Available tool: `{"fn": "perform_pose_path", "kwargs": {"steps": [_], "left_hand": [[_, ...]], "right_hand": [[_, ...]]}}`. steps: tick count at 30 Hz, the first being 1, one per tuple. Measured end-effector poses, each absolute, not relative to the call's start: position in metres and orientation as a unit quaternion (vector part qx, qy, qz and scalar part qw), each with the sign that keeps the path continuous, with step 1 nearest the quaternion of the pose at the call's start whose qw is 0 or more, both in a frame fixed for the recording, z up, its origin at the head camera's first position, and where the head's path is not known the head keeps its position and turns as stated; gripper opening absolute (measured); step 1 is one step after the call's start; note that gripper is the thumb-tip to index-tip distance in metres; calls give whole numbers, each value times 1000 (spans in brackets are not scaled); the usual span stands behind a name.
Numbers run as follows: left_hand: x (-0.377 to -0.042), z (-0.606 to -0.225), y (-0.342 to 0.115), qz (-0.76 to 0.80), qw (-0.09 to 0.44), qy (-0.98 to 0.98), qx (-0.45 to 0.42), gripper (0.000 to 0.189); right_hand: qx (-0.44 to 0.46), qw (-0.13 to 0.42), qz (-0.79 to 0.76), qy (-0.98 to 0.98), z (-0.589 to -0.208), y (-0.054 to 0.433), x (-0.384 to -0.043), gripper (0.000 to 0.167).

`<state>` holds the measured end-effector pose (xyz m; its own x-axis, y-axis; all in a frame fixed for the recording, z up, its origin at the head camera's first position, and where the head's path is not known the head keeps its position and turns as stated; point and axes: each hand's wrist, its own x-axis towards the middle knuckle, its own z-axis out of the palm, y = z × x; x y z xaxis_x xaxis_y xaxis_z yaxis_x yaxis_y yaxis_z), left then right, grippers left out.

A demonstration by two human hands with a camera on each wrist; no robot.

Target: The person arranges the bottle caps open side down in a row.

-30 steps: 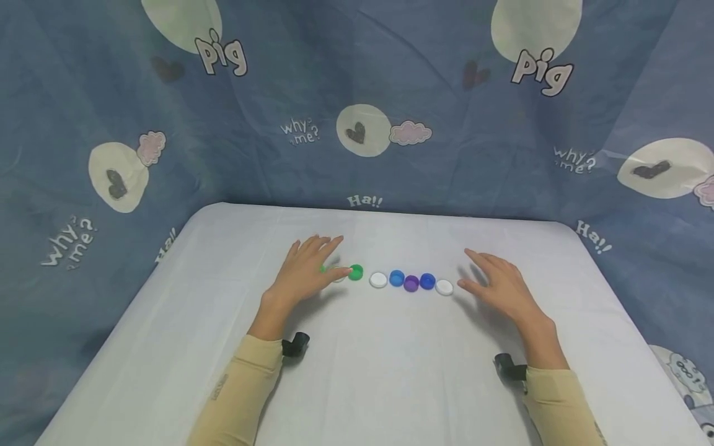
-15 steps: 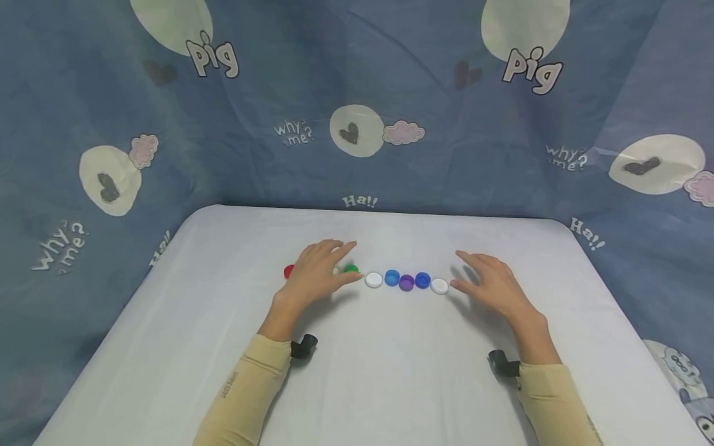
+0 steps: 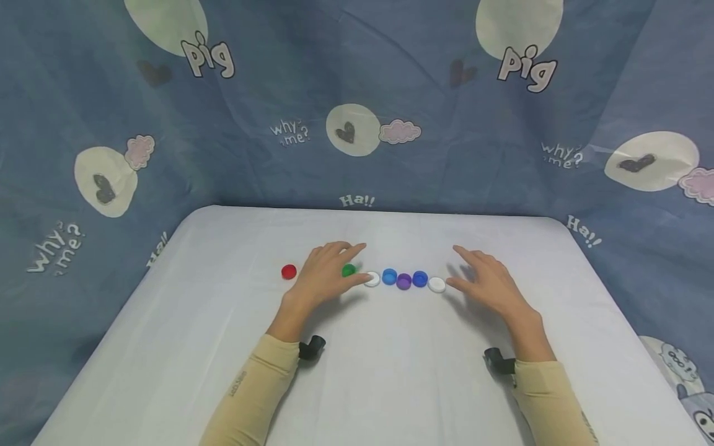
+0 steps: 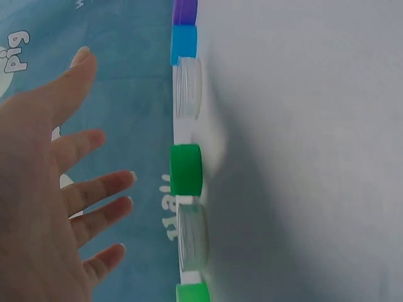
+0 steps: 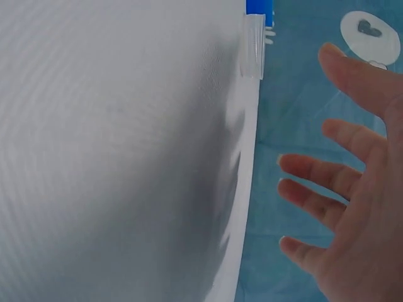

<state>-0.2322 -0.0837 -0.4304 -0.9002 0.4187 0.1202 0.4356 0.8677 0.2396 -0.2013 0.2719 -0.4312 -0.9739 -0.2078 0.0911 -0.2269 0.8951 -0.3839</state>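
Note:
A row of small round bottle caps lies across the white table. From the left in the head view come a red cap (image 3: 289, 271), a green cap (image 3: 348, 270), a clear cap (image 3: 375, 280), then light blue (image 3: 389, 276), purple (image 3: 404, 281) and dark blue (image 3: 420, 279) caps, ending with another clear cap (image 3: 437, 284). My left hand (image 3: 325, 275) hovers over the row's left part, fingers spread, holding nothing; its thumb overlaps a clear cap. Hidden under it in the head view, a further clear cap (image 4: 192, 238) and green cap (image 4: 194, 293) appear in the left wrist view. My right hand (image 3: 491, 282), also holding nothing, hovers beside the right end.
The white-covered table (image 3: 379, 384) extends in front of and behind the row. Behind it hangs a blue printed cloth (image 3: 251, 161). Each wrist carries a small black camera mount, on the left (image 3: 313, 348) and right (image 3: 498, 361).
My left hand has moved right along the row, uncovering the red cap and reaching over the clear cap. The right hand stays near the right end; the whole head view has shifted slightly.

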Motion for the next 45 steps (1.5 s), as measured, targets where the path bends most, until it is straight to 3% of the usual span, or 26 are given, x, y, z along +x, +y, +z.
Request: {"fn": "perform_pose_path", "kwargs": {"steps": [24, 45], "left_hand": [[-236, -429, -47, -147, 60, -959, -234, 69], [-235, -429, -2, -117, 31, -957, -265, 68]], "right_hand": [[107, 9, 202, -973, -430, 271, -205, 72], [104, -13, 211, -972, -436, 267, -203, 59]]}}
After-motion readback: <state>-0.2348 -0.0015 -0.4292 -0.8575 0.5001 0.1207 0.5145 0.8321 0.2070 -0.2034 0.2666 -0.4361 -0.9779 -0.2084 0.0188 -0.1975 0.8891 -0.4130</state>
